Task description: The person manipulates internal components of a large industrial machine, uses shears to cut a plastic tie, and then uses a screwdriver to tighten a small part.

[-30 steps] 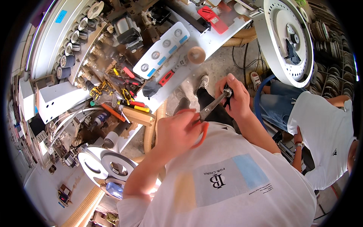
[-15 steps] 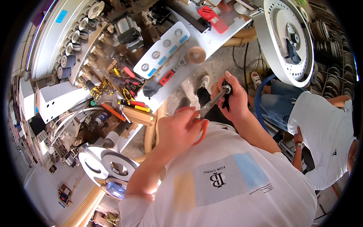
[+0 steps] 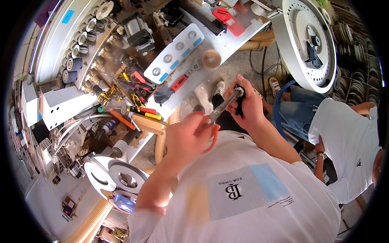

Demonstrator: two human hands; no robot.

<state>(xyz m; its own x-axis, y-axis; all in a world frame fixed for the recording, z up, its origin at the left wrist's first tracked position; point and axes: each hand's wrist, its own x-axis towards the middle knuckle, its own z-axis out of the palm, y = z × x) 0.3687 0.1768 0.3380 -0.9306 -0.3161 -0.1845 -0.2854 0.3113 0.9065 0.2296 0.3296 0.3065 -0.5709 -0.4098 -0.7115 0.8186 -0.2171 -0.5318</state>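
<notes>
My left hand (image 3: pixel 187 135) is closed around the orange-handled scissors (image 3: pixel 222 110), whose metal blades point up and to the right. The blade tips touch, or come very close to, a small black piece with a shiny metal part (image 3: pixel 240 106). That piece sits in the curled fingers of my right hand (image 3: pixel 252 104); its exact kind cannot be made out, and black strands or cloth hang below it. A dark grey rounded end (image 3: pixel 198 108) shows just beyond my left fingers. Both hands are in front of my shirt, off the bench edge.
The white bench (image 3: pixel 190 87) holds a red-handled tool (image 3: pixel 178 83), a white plate with round dials (image 3: pixel 173 52), a red case (image 3: pixel 228 21) and a heap of pliers and screwdrivers (image 3: pixel 139 103). A large white wheel-shaped machine (image 3: pixel 306 44) stands right, with a person in a white shirt (image 3: pixel 344 146) near it.
My left hand has shifted slightly down and left, and the scissors have turned a little in it. The right hand has tilted, turning the black piece with it.
</notes>
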